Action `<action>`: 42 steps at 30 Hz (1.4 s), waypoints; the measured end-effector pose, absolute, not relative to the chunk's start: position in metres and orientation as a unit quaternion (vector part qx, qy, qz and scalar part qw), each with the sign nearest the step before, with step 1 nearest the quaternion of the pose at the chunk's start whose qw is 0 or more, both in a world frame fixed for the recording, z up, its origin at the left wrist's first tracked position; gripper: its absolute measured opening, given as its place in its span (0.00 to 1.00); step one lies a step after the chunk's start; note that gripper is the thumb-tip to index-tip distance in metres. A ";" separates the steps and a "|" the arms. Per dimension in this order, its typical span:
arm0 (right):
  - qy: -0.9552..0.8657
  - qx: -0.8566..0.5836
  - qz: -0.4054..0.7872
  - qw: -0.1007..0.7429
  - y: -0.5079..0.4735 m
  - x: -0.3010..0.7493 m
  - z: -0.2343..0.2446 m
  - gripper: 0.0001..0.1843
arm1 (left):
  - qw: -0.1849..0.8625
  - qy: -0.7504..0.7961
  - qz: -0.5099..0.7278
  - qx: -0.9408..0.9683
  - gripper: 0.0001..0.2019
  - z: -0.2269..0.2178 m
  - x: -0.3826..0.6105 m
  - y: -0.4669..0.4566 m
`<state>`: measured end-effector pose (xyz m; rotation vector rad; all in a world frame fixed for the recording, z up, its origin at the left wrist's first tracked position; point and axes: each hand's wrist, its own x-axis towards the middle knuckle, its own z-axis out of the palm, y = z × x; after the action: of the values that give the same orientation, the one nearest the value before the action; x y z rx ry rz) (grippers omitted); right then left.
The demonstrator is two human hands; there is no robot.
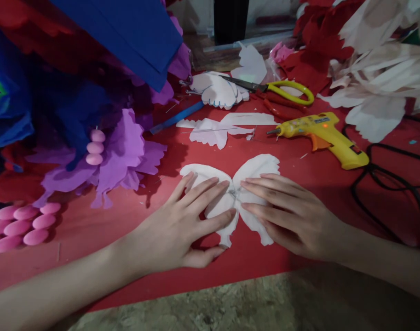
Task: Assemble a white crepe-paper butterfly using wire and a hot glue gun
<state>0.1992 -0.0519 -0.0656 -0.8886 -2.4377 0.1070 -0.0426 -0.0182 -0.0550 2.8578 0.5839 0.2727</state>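
A white butterfly-shaped cutout lies flat on the red sheet in front of me. My left hand rests on its left wing with the fingers spread. Over the right wing lies my right hand, its fingers stretched out and flat. Both sets of fingertips come close to the butterfly's middle, where a small greyish, wire-like detail shows. Just beyond the wings are white paper scraps and a thin pin or wire.
A yellow glue gun with a black cord lies at right. Yellow-handled scissors and a blue pen sit behind. Purple cutouts, blue sheets and pink oval pieces fill the left; white cutouts pile up right.
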 end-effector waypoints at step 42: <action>-0.904 -0.353 0.091 0.223 -0.048 0.196 -0.066 0.21 | 0.098 0.188 0.075 0.974 0.20 -0.054 -0.043 -0.019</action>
<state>0.1964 -0.0475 -0.0656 -0.9739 -2.4979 0.2507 -0.0434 -0.0186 -0.0542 2.8840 0.5562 0.2218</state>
